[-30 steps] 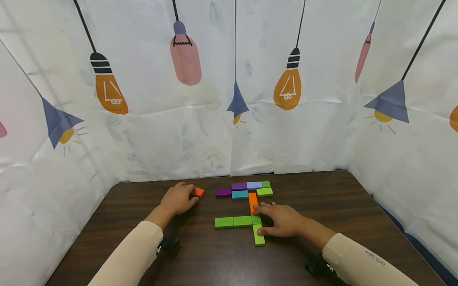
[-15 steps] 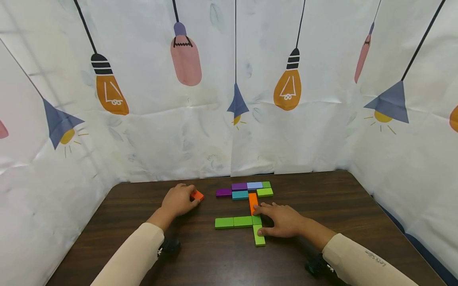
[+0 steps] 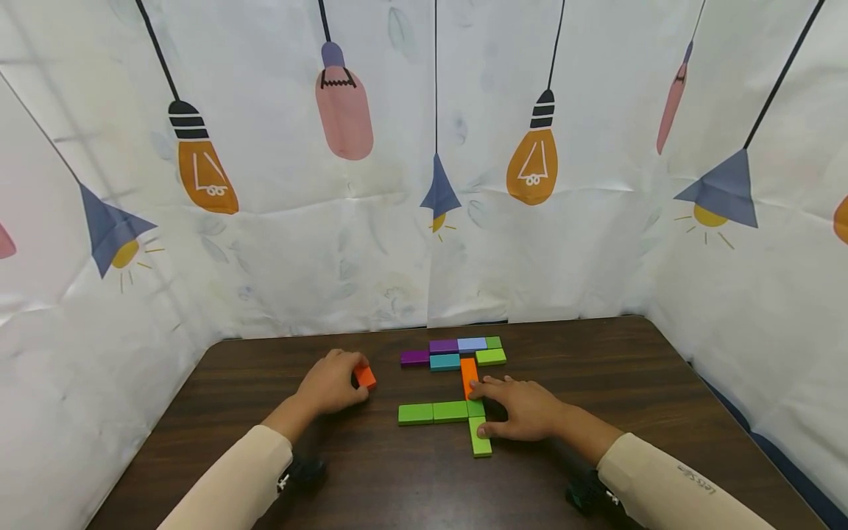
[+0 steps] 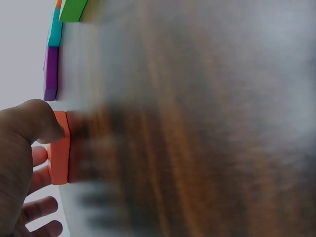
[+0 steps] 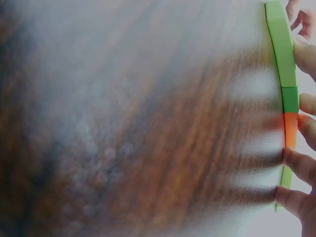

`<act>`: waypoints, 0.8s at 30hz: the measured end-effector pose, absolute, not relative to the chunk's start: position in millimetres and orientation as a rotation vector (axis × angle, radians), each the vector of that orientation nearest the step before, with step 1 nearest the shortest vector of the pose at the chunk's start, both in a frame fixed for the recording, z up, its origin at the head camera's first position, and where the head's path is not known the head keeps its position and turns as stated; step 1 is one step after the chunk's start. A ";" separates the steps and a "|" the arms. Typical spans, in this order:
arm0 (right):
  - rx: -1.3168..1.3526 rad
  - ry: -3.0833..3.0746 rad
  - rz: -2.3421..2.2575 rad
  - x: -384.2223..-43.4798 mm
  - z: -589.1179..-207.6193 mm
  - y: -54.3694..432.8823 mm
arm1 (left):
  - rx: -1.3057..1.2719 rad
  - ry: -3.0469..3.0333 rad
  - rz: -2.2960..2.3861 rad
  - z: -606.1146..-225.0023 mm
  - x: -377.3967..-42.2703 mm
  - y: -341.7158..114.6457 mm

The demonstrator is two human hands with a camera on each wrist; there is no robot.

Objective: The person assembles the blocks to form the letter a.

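My left hand [image 3: 331, 384] pinches a red-orange block [image 3: 366, 378] at the left of the laid-out blocks. In the left wrist view the thumb lies against that block [image 4: 60, 155], with fingers behind it. On the right, my right hand [image 3: 526, 408] rests at the column of blocks. Its thumb touches a light green block [image 3: 481, 446], and its index finger touches an orange block [image 3: 468, 369]. Between those two sits a short green block [image 3: 475, 408]. Two green blocks [image 3: 432, 413] run leftward from it in a row.
Behind the orange block lie a teal block [image 3: 444, 362], two purple blocks [image 3: 414, 358], a light blue block [image 3: 472, 344] and two green ones [image 3: 491, 357]. All are on a dark wooden table [image 3: 563, 346]. A white curtain [image 3: 298, 258] printed with lamps surrounds its far side.
The left hand has drawn the red-orange block slightly toward the person and turned it. My right hand and the laid-out blocks have stayed in place.
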State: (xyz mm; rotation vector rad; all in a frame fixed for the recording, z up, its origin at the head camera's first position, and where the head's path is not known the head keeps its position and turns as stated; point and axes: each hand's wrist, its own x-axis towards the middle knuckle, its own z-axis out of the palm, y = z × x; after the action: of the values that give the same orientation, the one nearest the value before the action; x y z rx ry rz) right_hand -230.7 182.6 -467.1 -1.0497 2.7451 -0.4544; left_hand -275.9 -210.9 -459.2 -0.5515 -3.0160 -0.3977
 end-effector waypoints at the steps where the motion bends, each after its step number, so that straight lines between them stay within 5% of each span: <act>1: -1.049 2.746 -0.456 -230.6 -467.1 182.7 | -0.566 -3.009 -0.406 -459.5 -273.9 -210.4; 24: -1.024 2.753 -0.460 -229.3 -465.1 181.6 | -0.908 -2.872 -0.598 -458.2 -222.7 -201.2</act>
State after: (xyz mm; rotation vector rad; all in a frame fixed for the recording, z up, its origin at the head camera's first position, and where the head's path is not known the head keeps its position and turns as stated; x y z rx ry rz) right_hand -229.3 181.6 -465.1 -1.0240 2.7526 -0.4595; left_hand -222.7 -201.2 -458.2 -0.9081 -2.8721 -0.5981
